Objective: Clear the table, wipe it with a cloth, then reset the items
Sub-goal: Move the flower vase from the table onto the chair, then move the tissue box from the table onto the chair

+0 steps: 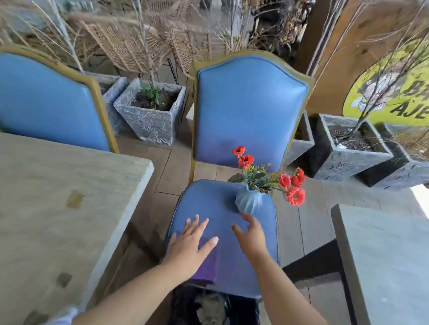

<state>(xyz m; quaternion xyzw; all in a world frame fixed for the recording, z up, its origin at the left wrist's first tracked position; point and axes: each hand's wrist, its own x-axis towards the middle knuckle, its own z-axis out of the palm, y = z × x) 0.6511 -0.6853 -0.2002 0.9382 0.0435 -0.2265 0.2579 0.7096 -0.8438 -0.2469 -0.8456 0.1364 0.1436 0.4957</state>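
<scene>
Vase [248, 201] just beyond right hand [250, 235] — on chair seat [206, 201]

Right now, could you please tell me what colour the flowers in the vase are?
The flowers are red, seen best in the head view.

**A terrace of blue chairs and stone planters**

We look down on a wooden plank floor [312, 217] in daylight. A blue chair [251, 109] with a gold frame faces us. A second blue chair [43, 96] stands behind the pale table [44, 203] on the left, and a grey table [397, 259] is on the right. Beyond are stone planters [151, 114] with bare twigs, wicker chairs [130, 46], and a yellow sign [405, 97] on a wooden wall [338, 57].
</scene>
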